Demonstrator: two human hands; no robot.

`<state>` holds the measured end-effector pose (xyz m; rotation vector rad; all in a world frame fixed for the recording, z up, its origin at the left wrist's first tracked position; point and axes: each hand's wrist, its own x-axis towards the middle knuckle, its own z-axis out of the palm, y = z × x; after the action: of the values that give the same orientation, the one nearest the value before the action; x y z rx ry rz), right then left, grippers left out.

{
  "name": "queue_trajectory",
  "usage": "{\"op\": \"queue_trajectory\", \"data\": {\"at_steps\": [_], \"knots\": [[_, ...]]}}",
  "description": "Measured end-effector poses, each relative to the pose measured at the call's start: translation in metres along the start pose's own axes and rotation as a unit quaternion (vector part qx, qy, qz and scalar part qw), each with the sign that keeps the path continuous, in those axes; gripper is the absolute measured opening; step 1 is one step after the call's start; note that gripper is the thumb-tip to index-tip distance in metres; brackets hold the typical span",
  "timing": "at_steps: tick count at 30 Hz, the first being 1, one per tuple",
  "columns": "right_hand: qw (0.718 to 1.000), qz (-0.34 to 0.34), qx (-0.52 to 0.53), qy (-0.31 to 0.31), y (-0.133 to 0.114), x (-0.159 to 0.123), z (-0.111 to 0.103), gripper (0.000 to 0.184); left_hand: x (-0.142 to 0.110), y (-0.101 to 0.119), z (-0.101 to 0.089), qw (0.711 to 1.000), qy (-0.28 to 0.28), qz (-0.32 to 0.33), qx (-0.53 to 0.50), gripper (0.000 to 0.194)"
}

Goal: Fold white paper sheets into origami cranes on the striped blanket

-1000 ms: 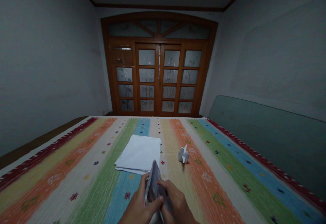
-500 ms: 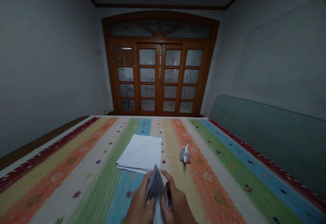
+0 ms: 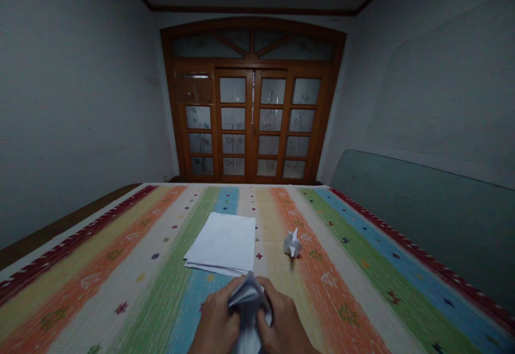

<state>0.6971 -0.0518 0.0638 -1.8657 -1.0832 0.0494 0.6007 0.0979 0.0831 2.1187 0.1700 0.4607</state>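
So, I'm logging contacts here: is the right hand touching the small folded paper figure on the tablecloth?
Apart. The head view shows bare striped tablecloth between the right hand and the small folded paper figure beyond it.

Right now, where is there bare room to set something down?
Bare tablecloth: between the white paper stack and the left red border, and from the small paper figure to the right red border. A narrower strip separates stack and figure. Crowded: front middle, where the left hand and right hand hold gray folded paper.
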Motion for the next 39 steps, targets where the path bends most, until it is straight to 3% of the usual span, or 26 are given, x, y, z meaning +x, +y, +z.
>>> {"op": "queue_trajectory", "data": {"at_steps": [5, 10, 14, 18, 24, 31, 39], "knots": [[1.000, 0.014, 0.017, -0.009, 0.001, -0.003, 0.008, 0.045, 0.008, 0.016, -0.001, 0.999, 0.031, -0.043, -0.008, 0.038], [1.000, 0.003, 0.026, -0.014, 0.001, -0.003, 0.011, 0.050, 0.017, 0.006, -0.004, 0.995, 0.083, -0.059, -0.015, 0.019], [0.999, -0.021, 0.048, -0.005, 0.002, 0.002, -0.001, 0.042, 0.022, -0.002, -0.006, 0.995, 0.080, -0.053, -0.029, 0.021], [0.999, -0.005, 0.038, 0.033, 0.003, 0.013, -0.014, 0.030, 0.024, -0.003, -0.009, 0.996, 0.063, -0.047, -0.044, 0.024], [1.000, -0.001, 0.006, -0.023, 0.016, 0.017, -0.014, 0.026, 0.024, -0.001, -0.013, 0.997, 0.016, -0.008, -0.081, 0.022], [0.999, 0.011, -0.031, -0.033, 0.018, 0.016, -0.013, 0.032, 0.018, -0.009, -0.007, 0.995, 0.062, 0.009, 0.078, 0.037], [0.996, 0.009, -0.062, -0.068, 0.011, 0.016, -0.016, 0.026, 0.013, -0.004, -0.005, 0.992, 0.058, 0.023, 0.109, 0.030]]}}
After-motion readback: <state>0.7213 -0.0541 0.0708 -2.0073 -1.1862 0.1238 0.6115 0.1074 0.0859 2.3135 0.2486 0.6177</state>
